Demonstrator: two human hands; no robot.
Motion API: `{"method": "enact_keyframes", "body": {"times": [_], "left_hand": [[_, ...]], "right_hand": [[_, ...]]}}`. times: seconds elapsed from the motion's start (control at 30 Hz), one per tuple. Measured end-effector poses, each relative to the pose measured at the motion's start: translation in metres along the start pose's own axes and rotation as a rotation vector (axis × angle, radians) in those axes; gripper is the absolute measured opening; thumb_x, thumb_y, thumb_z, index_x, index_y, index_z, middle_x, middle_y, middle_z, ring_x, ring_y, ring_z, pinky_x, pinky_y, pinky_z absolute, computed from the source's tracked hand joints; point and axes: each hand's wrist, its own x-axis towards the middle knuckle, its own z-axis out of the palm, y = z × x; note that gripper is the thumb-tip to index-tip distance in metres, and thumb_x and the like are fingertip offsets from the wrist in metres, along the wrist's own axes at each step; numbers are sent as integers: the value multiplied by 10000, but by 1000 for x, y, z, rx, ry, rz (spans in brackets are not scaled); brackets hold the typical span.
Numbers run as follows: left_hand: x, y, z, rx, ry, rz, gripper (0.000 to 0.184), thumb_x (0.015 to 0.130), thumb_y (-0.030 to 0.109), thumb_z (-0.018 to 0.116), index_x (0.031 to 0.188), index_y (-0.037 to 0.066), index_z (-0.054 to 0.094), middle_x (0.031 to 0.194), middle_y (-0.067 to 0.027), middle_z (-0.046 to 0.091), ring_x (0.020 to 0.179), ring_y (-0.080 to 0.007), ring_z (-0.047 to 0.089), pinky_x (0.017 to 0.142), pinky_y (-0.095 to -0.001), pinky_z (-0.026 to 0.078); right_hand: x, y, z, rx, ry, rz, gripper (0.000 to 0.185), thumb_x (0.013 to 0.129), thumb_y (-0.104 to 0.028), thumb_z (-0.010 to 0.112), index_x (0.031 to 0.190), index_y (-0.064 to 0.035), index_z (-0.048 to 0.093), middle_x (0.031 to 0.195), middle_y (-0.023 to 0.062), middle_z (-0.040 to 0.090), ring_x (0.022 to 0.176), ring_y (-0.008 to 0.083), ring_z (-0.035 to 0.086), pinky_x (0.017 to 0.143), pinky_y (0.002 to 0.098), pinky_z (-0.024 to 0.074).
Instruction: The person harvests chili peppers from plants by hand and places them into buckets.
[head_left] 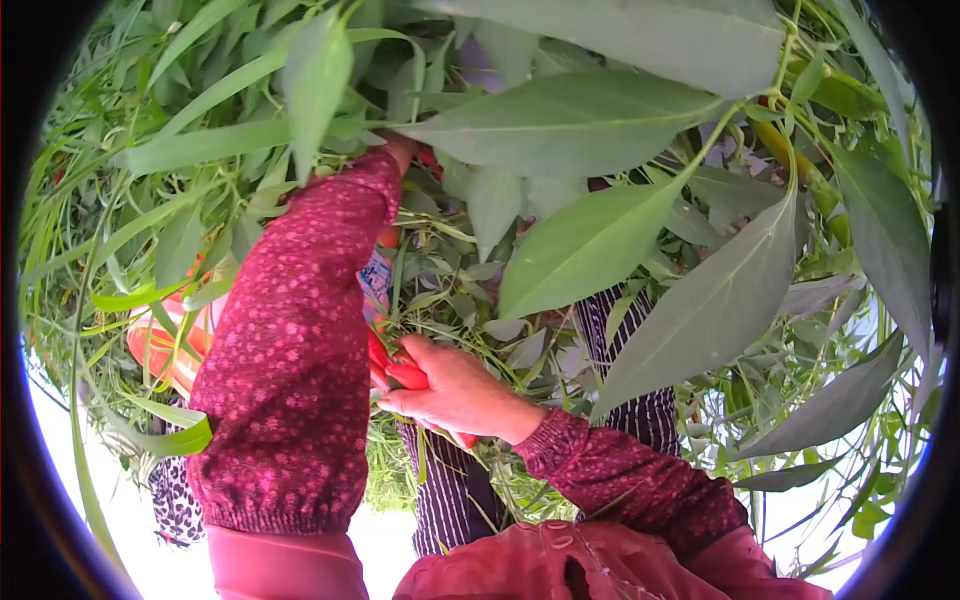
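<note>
My right hand [460, 392] is closed around several red chili peppers [408, 376], whose glossy ends poke out past the thumb and below the palm. My left hand [400, 150] reaches up into the plants at the end of a dark red, flower-patterned sleeve. Leaves hide its fingers, so their pose does not show. Close beside it, small bits of red [428, 158] show between the leaves. Long green leaves [570, 122] hang over the upper part of the view, in front of the stems.
An orange-red, shiny object [165, 345], partly covered by the left sleeve and grass, lies at the left. A blue patterned piece [376, 282] shows beside the left forearm. My striped trousers [450, 495] are below. Thick stems [800, 165] stand at the upper right.
</note>
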Motion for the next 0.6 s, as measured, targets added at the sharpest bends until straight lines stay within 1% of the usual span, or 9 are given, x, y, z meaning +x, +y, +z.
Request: {"method": "enact_keyframes", "body": {"times": [0.03,0.07,0.1,0.2,0.3,0.33,0.37,0.47,0.6], "left_hand": [[1,-1,1,-6,9,-5,129,830,134,543,921,43,562,859,-60,557,766,-154,552,690,-328,457],[2,-2,3,-17,15,-12,124,832,132,542,917,43,559,857,-59,556,764,-152,550,688,-326,457],[2,-3,4,-20,19,-15,119,833,130,542,913,43,557,855,-58,555,762,-151,548,686,-324,456],[2,-7,8,-26,35,-31,104,838,126,541,901,44,551,849,-56,550,757,-147,542,682,-318,454],[3,-17,14,-31,56,-42,91,842,121,540,889,44,544,842,-53,546,752,-143,537,677,-311,453],[3,-22,15,-30,64,-47,87,843,120,539,885,44,542,840,-52,545,750,-142,535,675,-309,452],[2,-28,17,-38,73,-55,83,845,118,539,881,44,539,838,-51,544,748,-140,533,674,-307,452],[0,-46,19,-93,98,-66,73,849,114,538,869,44,533,832,-48,540,743,-136,527,669,-301,450],[-3,-62,9,-300,145,-47,65,855,108,536,853,44,524,824,-44,534,736,-131,520,662,-293,448]], "right_hand": [[-2,-1,-1,65,15,-8,406,791,-275,701,1026,-20,492,787,136,631,616,223,632,591,340,491],[-4,-10,-7,119,-86,135,421,796,-286,692,1043,-13,486,799,153,633,635,246,638,607,351,495],[-4,-5,-6,124,-78,140,421,796,-286,692,1043,-13,486,799,153,633,635,246,638,607,351,495],[-2,2,-4,-186,-14,-138,465,797,-293,683,1084,4,468,760,146,624,604,241,636,580,350,495],[2,9,-2,-205,-23,-109,476,799,-277,673,1116,5,455,743,147,617,588,234,633,569,350,492],[3,-2,-9,-66,-106,3,484,804,-261,659,1138,13,440,720,143,608,551,228,619,506,350,490],[2,-6,-12,-63,-95,10,484,804,-261,659,1138,13,440,720,143,608,551,228,619,506,350,490],[2,-6,-10,13,8,-58,469,812,-250,640,1133,26,438,646,111,578,452,205,569,370,345,459],[2,-14,-20,42,-82,107,430,811,-224,642,1108,18,447,604,98,556,454,187,566,370,343,447]]}}
